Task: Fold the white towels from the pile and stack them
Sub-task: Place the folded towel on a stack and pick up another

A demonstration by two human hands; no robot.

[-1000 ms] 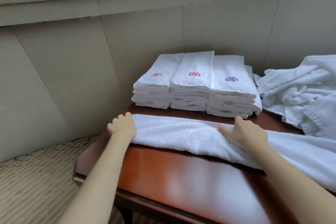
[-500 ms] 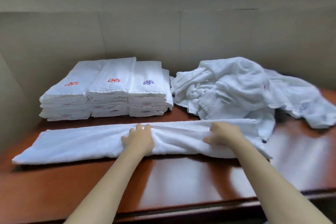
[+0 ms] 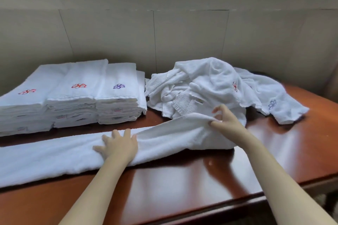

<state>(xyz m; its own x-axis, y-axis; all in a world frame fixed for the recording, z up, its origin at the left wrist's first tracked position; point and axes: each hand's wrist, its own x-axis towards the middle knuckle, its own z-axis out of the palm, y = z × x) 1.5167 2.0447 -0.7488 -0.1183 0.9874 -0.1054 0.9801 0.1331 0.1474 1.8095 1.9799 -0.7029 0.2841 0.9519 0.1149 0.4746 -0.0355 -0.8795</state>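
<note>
Towel (image 3: 54, 155) lies as a long strip across the lower left and centre of the frame; it looks soft, light and floppy, best taken at its end corners. Left hand (image 3: 118, 147) presses its middle, fingers flat; right hand (image 3: 226, 120) pinches the lifted right end. Table (image 3: 182, 188) offers room below; folded stacks (image 3: 91, 97) and pile (image 3: 201, 86) crowd above.
</note>
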